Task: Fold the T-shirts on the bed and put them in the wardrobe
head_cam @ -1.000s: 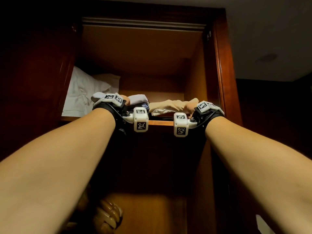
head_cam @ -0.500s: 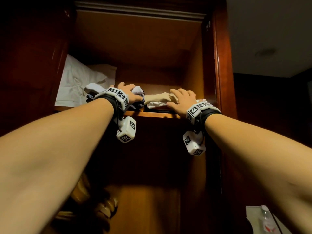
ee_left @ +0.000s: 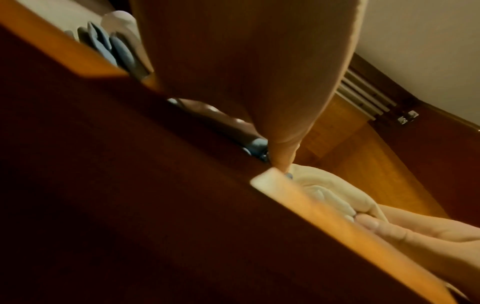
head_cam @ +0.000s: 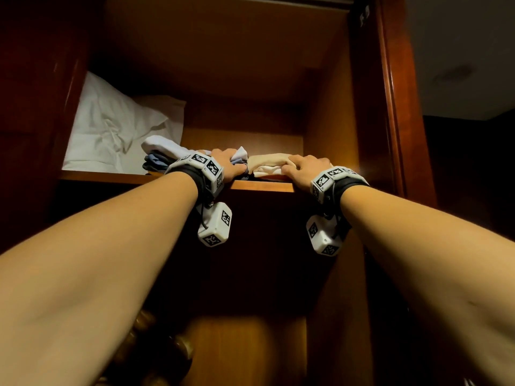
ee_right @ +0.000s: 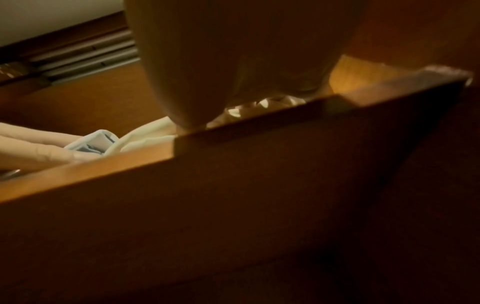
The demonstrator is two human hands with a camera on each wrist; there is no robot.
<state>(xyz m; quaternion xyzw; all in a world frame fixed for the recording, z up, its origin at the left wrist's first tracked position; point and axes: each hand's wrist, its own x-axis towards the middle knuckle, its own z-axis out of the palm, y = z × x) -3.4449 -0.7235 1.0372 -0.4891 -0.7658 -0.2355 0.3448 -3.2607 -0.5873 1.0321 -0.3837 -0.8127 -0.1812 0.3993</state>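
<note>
Setting: open wooden wardrobe (head_cam: 328, 112), viewed from below; both arms reach up to its upper shelf (head_cam: 262, 185).
Left hand: left hand (head_cam: 229, 165) rests on the white-and-blue folded T-shirts (head_cam: 164, 154) at the shelf front, fingers curled over the right end of the stack and gripping the cloth.
Right hand: right hand (head_cam: 305, 166) lies on the cream folded T-shirt (head_cam: 269, 162), fingers bent over its top, thumb tucked against the folded edge; clamped on the cloth.
Cream T-shirt: on the shelf, at the front edge, just right of the white-and-blue stack and touching it; its folds show in the left wrist view beside the right thumb.
White-and-blue stack: on the same shelf, left of centre, blue layers under a white one.
Pillow: white pillow (head_cam: 111, 126) on the shelf's left side, behind and beside the stack.
Wrists: both wear black straps with white marker-tagged camera blocks hanging under them.
Lower compartment: dark; wooden hangers (head_cam: 156, 349) low left, dim and blurred.
Wrist views: mostly shelf underside and palms; fingertips hidden behind the shelf lip.
</note>
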